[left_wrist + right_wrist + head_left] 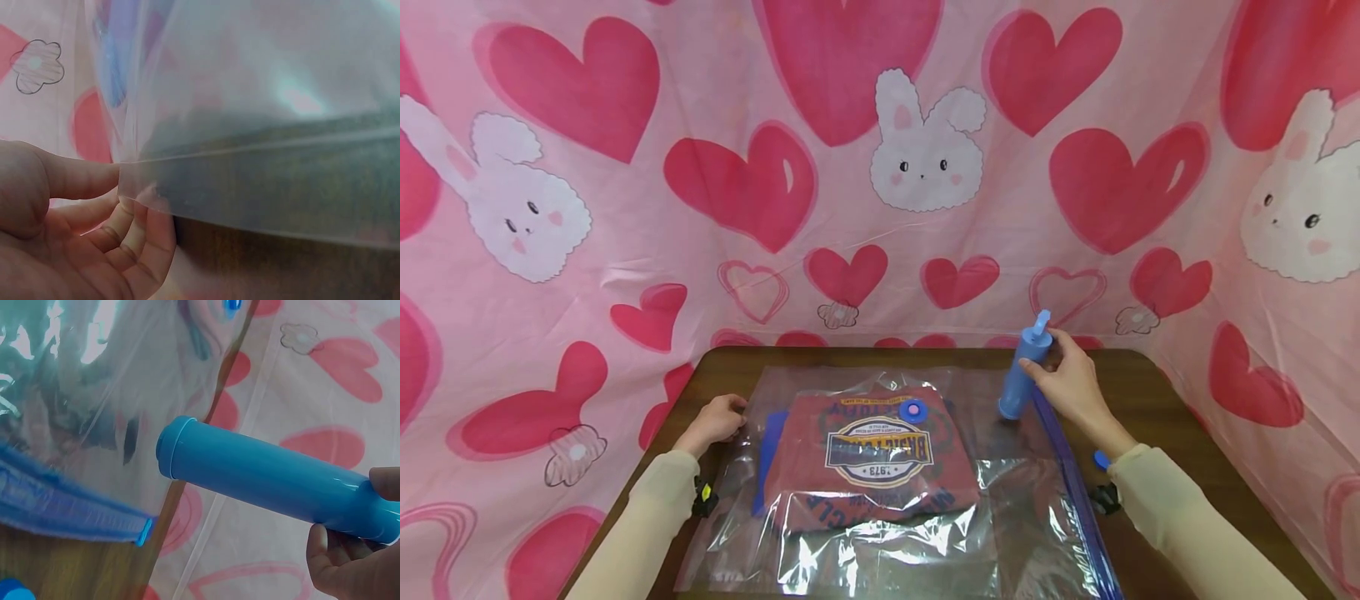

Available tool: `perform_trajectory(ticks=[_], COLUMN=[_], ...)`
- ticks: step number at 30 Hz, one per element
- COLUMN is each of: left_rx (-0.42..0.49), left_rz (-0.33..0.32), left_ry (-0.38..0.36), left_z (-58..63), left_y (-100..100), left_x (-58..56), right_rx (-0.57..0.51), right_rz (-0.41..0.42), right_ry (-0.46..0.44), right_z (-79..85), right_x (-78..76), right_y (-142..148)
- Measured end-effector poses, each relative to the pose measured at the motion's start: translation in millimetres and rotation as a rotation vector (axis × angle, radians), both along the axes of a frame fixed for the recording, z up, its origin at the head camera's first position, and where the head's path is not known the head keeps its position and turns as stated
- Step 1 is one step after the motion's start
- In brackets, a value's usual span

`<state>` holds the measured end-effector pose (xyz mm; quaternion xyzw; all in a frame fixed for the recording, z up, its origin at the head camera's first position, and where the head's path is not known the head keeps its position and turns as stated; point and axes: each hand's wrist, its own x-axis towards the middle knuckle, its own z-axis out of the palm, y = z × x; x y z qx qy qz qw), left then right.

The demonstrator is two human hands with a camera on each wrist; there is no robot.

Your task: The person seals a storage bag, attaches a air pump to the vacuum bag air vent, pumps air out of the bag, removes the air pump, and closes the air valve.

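Note:
A clear vacuum storage bag [1030,500] lies across the table with a folded red printed shirt [880,492] inside. The bag has a round blue valve [913,409] on top and a blue zip edge [1078,508] along its right side. My left hand [718,419] pinches the bag's left edge [262,187] between thumb and fingers. At the far right corner, my right hand [1070,379] grips a blue hand pump [1020,375], its handle upward and slightly tilted. The pump's lower end [178,447] points toward the bag in the right wrist view; whether they touch I cannot tell.
A blue cap [1102,459] lies on the brown wooden table [1120,392], right of the zip edge near my right wrist. Something blue and flat [769,462] shows inside the bag at the shirt's left. Pink heart-patterned cloth [880,283] hangs around the table.

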<state>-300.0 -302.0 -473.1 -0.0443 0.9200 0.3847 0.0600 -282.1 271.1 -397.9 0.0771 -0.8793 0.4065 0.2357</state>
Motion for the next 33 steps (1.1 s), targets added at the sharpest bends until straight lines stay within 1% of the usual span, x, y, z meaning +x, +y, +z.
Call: perform_trajectory(ticks=[7, 12, 21, 27, 33], left_rx=[0.015, 0.035, 0.094, 0.1, 0.095], left_rz=[-0.004, -0.012, -0.009, -0.011, -0.019], left_ry=[-0.007, -0.005, -0.026, -0.03, -0.032], left_z=[-0.8, -1.7, -2.5, -1.5, -1.8], left_y=[0, -3, -5, -5, -6], left_x=[1.3, 2.5, -1.0, 0.1, 0.8], right_rx=[0.008, 0.014, 0.029, 0.019, 0.015], right_rz=[-0.054, -0.066, -0.104, -0.115, -0.146], right_ry=[0.026, 0.026, 0.03, 0.017, 0.002], right_z=[-1.4, -0.3, 1.0, 0.2, 0.4], right_x=[2.3, 4.1, 7.7, 9.9, 12.3], right_y=[17, 28, 49, 62, 74])
